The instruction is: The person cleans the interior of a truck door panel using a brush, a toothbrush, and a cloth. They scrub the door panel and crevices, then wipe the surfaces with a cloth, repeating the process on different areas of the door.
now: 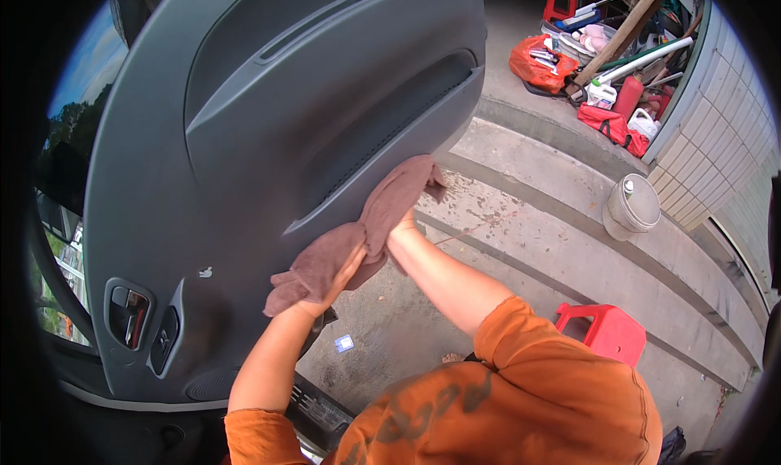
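A brown towel (pixel 390 205) stretches between both my hands along the lower edge of a dark grey car door panel (pixel 256 141). My left hand (pixel 341 279) grips its near part, with the thumb side showing and the other fingers under the fabric. At the farther part, my right hand (pixel 403 224) holds the towel from below, mostly covered by it. The towel touches the panel beneath the long door pocket (pixel 396 129). An inner door handle (pixel 128 315), a switch plate (pixel 165 343) and a speaker grille (pixel 210 384) sit near the panel's lower left.
Concrete steps (pixel 525 184) rise on the right, with a lidded plastic bucket (pixel 631 209) on them. A red plastic stool (pixel 616 334) stands beside my right side. A red bag (pixel 613 126), jugs and poles clutter the doorway. The car's door sill (pixel 314 410) lies below.
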{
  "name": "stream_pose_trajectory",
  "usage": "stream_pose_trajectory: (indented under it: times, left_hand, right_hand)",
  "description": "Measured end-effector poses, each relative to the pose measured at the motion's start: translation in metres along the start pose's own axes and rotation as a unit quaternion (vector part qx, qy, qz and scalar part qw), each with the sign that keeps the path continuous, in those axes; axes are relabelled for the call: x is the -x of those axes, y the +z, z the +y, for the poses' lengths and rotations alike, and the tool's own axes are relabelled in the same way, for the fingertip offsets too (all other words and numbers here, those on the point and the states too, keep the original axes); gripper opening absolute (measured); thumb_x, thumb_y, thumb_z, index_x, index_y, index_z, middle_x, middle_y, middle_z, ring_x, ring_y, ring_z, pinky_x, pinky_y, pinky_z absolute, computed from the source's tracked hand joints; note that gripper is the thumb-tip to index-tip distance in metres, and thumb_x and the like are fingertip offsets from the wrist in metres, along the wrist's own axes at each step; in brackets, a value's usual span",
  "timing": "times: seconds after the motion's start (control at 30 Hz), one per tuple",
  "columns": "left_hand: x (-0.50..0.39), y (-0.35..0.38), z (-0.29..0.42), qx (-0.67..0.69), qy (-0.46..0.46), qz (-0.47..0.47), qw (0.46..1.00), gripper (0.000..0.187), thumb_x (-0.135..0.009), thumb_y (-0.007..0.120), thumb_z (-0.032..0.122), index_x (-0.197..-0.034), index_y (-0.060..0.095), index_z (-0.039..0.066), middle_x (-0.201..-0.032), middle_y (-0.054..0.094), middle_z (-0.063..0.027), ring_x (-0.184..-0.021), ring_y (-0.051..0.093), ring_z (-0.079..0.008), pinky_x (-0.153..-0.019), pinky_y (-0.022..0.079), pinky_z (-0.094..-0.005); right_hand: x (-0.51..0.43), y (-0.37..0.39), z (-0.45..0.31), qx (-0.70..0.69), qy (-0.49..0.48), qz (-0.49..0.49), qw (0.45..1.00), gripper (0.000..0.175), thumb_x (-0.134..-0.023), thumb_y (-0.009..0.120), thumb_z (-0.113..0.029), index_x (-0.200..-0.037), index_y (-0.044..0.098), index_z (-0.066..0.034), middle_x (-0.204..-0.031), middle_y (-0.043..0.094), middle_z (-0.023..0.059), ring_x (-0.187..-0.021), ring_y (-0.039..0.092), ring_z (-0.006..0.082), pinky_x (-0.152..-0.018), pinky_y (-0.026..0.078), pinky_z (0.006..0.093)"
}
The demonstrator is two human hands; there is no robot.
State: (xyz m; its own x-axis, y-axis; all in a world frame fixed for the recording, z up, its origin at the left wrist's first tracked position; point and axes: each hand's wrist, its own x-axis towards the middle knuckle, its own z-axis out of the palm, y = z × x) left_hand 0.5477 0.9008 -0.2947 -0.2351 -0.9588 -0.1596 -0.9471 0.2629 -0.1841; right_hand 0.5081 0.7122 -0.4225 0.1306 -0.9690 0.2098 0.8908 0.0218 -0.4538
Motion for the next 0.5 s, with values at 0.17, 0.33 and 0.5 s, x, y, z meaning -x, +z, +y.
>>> stream_pose_trajectory:
  times: [0.17, 0.33, 0.5]
  left_hand:
    - [0.095, 0.007, -0.013, -0.110, -0.039, 0.078, 0.990, 0.049, -0.090, 0.041, 0.009, -0.138, 0.042, 0.012, -0.150, 0.032, -0.0058, -0.134, 0.036, -0.0273, -0.110, 0.030, -0.0389]
    - [0.161, 0.060, 0.002, 0.062, -0.195, 0.330, 0.922, 0.032, -0.077, 0.058, -0.001, -0.109, 0.058, 0.000, -0.117, 0.057, -0.0198, -0.104, 0.055, -0.0374, -0.092, 0.045, -0.0425]
    - [0.185, 0.098, 0.071, 0.689, -0.422, 0.423, 0.411, 0.013, -0.089, 0.064, 0.010, -0.094, 0.053, 0.005, -0.090, 0.060, -0.0040, -0.081, 0.057, -0.0114, -0.075, 0.050, -0.0273]
  right_hand:
    - [0.134, 0.059, 0.007, -0.081, 0.250, 0.001, 0.965, 0.023, -0.100, 0.040, -0.025, -0.108, 0.055, -0.0094, -0.107, 0.058, 0.0043, -0.099, 0.055, 0.0177, -0.090, 0.044, 0.0298]
    - [0.200, 0.108, -0.071, 0.126, 0.484, -0.200, 0.843, 0.025, -0.099, 0.044, -0.029, -0.109, 0.055, -0.0087, -0.108, 0.059, 0.0035, -0.097, 0.057, 0.0148, -0.082, 0.047, 0.0314]
    - [0.249, 0.083, -0.104, 0.308, 0.546, -0.459, 0.629, 0.070, -0.093, 0.053, -0.038, -0.148, 0.020, -0.0111, -0.142, 0.038, 0.0118, -0.129, 0.040, 0.0242, -0.094, 0.045, 0.0431]
